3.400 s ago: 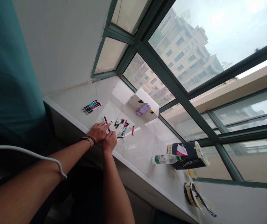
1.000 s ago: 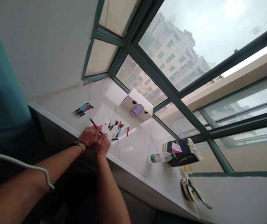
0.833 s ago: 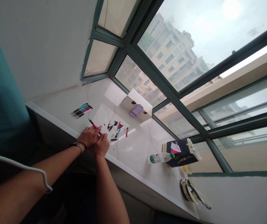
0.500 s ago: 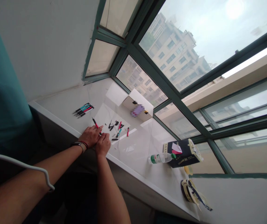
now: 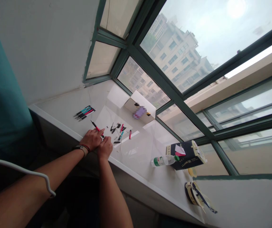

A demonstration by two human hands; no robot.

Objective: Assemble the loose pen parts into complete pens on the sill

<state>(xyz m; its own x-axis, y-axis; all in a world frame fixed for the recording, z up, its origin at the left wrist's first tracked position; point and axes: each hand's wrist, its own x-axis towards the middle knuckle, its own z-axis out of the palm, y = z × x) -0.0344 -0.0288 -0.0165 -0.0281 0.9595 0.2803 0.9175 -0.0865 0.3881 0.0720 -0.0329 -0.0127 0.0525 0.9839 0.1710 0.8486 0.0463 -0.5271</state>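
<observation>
A red and black pen (image 5: pixel 94 125) slants up from between my hands at the counter's front edge. My left hand (image 5: pixel 93 140) is closed around its middle, with a dark band on the wrist. Close against it, my right hand (image 5: pixel 105 148) has its fingers pinched at the pen's lower end, which they partly hide. Just beyond lie loose pen parts: a red barrel (image 5: pixel 130 134), a blue barrel (image 5: pixel 121 136), a black piece (image 5: pixel 117 142) and several small dark bits. To the left, several pens (image 5: pixel 85 113) with blue, red and black bodies lie side by side.
On the white counter (image 5: pixel 140 158), an open white box (image 5: pixel 126 104) stands by the window. Farther right are a plastic bottle (image 5: pixel 161 161) lying down, a dark box (image 5: pixel 185 155) and a round container (image 5: pixel 190 193) with a ribbon. A white cable (image 5: pixel 19 167) crosses my left forearm.
The pen's upper end has tipped a little to the left, and more of its red body shows above my left hand. Both hands stay in nearly the same place.
</observation>
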